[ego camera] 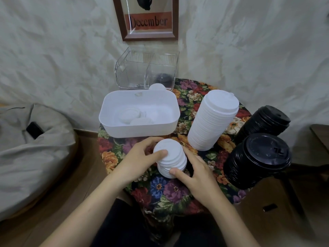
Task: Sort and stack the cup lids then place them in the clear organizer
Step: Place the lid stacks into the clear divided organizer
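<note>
A short stack of small white lids (170, 157) stands on the floral table near its front. My left hand (142, 157) grips the stack's upper lids, thumb on the top lid. My right hand (194, 172) holds the stack's lower part from the right. A tall stack of larger white lids (212, 120) leans at the middle right. Two stacks of black lids (257, 159) (267, 122) sit at the right edge. The clear organizer (146, 72) stands at the back by the wall; something dark shows through its right compartment.
A white plastic bin (138, 113) between the organizer and my hands holds a few loose white lids. One white lid (157, 87) peeks up behind the bin. The small round table (170, 189) has a floral cloth. A grey beanbag (30, 148) lies left.
</note>
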`<state>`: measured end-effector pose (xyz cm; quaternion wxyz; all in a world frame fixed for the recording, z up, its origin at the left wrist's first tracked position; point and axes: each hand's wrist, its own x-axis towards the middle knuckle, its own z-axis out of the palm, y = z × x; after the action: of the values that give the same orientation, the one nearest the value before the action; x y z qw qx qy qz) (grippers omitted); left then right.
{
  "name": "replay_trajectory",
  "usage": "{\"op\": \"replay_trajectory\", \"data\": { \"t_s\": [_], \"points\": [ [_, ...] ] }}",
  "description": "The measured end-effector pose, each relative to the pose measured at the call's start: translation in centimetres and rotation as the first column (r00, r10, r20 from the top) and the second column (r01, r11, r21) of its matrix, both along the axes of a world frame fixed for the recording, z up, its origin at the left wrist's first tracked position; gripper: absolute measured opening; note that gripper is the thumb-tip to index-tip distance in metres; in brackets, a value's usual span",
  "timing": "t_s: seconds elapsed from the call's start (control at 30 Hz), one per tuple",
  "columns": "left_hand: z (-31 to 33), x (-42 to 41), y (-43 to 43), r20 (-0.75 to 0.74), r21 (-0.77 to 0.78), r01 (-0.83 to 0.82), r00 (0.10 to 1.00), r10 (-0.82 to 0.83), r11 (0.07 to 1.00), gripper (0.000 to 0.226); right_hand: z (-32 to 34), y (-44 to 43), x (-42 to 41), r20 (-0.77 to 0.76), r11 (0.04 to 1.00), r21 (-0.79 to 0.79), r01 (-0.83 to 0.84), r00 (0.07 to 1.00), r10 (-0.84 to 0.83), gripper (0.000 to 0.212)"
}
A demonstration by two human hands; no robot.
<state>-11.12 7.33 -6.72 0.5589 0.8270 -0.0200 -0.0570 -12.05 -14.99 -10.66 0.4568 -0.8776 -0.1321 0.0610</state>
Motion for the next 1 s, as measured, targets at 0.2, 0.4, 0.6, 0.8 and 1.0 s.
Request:
{"op": "replay_trajectory", "data": {
  "t_s": [0.2,0.4,0.6,0.8,1.0],
  "points": [
    [-0.3,-0.8,-0.9,0.054,0.213,-0.015,0.999,0.004,0.977,0.046,0.7,0.0,-0.2,-0.015,0.999,0.048,-0.015,1.000,0.015,0.094],
    [0.1,-0.9,-1.4,0.081,0.279,-0.036,0.997,0.014,0.960,0.045,0.9,-0.3,0.0,-0.025,0.997,0.059,-0.047,0.999,0.049,0.075],
    [-0.5,-0.9,-1.1,0.113,0.269,0.004,0.993,-0.036,0.963,0.049,0.8,-0.1,-0.1,-0.014,0.996,0.094,-0.011,1.000,0.012,0.065],
    [-1.1,-1.0,-0.7,0.073,0.141,0.101,0.991,-0.112,0.985,0.058,0.9,-0.3,0.1,-0.044,0.996,0.088,-0.031,0.998,0.035,0.068],
    [-1.3,-0.8,-0.6,0.111,0.162,0.097,0.987,-0.116,0.982,0.055,0.9,-0.4,0.4,-0.051,0.987,0.158,-0.026,0.998,0.034,0.060]
  ]
}}
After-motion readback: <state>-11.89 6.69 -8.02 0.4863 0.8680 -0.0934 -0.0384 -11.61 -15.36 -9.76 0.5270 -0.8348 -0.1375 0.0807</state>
